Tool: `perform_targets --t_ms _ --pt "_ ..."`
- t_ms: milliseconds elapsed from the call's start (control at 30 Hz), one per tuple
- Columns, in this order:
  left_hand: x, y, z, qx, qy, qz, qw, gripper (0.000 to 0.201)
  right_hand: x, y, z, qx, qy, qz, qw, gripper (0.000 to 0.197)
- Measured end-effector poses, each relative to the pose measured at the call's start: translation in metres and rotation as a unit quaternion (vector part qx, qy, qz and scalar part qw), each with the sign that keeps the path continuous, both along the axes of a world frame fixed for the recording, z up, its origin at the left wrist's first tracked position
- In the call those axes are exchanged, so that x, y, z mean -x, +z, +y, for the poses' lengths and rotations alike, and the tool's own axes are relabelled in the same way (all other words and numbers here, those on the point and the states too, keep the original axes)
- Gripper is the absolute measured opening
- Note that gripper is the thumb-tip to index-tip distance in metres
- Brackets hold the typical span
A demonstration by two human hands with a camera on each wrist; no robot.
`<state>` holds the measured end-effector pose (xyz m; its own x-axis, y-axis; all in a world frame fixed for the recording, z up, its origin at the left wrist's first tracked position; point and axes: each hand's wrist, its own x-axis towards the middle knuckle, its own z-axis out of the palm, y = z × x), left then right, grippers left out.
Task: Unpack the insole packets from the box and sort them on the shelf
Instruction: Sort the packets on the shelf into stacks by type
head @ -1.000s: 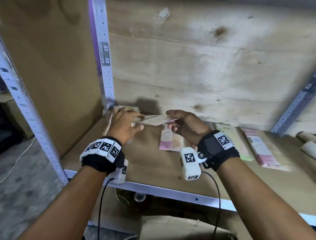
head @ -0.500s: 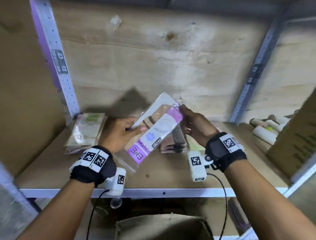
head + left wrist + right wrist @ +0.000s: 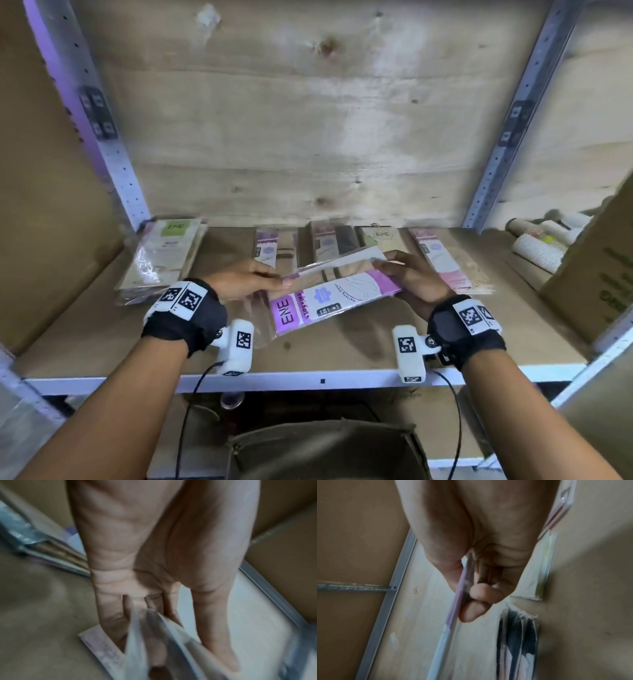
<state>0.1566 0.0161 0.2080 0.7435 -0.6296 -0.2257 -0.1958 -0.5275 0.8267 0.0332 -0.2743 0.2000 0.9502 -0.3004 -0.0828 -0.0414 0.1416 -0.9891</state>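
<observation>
I hold a clear insole packet with a purple ENE label (image 3: 322, 299) in both hands, low over the middle of the wooden shelf (image 3: 342, 353). My left hand (image 3: 274, 281) grips its left end, and my right hand (image 3: 387, 270) pinches its right end. In the right wrist view, thumb and fingertips (image 3: 476, 592) clamp the packet's thin edge (image 3: 453, 609). The left wrist view is blurred, with the packet (image 3: 154, 635) between fingers and thumb. At the back of the shelf lie a green-label stack (image 3: 164, 253), a purple packet (image 3: 267, 246), a dark packet (image 3: 329, 240), a cream packet (image 3: 380, 238) and a pink packet (image 3: 442, 263).
An open cardboard box (image 3: 325, 448) sits below the shelf's front edge. Rolled paper cups (image 3: 541, 240) and a large carton (image 3: 596, 267) stand at the right end. Perforated metal uprights (image 3: 113, 161) frame the bay in front of a plywood back wall.
The packet has come down from a raised, tilted position to lie nearly flat just above the shelf. Both hands kept their hold and moved down with it.
</observation>
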Motion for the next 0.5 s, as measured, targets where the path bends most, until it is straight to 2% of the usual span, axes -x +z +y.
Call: perform_targets --t_ms 100,133,267,367,433,500 --pt "-0.010 0.003 0.007 0.135 0.075 0.122 0.980 0.037 0.000 -0.004 -0.006 -0.046 -0.011 -0.025 0.999 0.011" --pt "-0.012 0.004 0.009 0.161 0.094 0.140 0.972 0.037 -0.001 -0.004 -0.007 -0.053 -0.014 -0.031 0.998 0.013" --pt "-0.017 0.000 0.005 0.170 0.198 0.117 0.958 0.032 -0.006 0.000 -0.012 -0.052 -0.008 -0.038 0.998 0.020" --pt "-0.016 -0.006 -0.008 0.225 0.284 0.130 0.923 0.019 -0.005 -0.002 -0.010 -0.025 0.054 -0.011 0.998 0.030" --pt "-0.017 -0.006 -0.015 0.270 0.304 0.164 0.899 0.013 -0.004 -0.003 -0.010 0.003 0.101 0.008 0.995 0.041" --pt "-0.018 -0.005 -0.015 0.252 0.305 0.155 0.905 0.015 -0.003 -0.004 -0.011 0.018 0.116 0.009 0.993 0.043"
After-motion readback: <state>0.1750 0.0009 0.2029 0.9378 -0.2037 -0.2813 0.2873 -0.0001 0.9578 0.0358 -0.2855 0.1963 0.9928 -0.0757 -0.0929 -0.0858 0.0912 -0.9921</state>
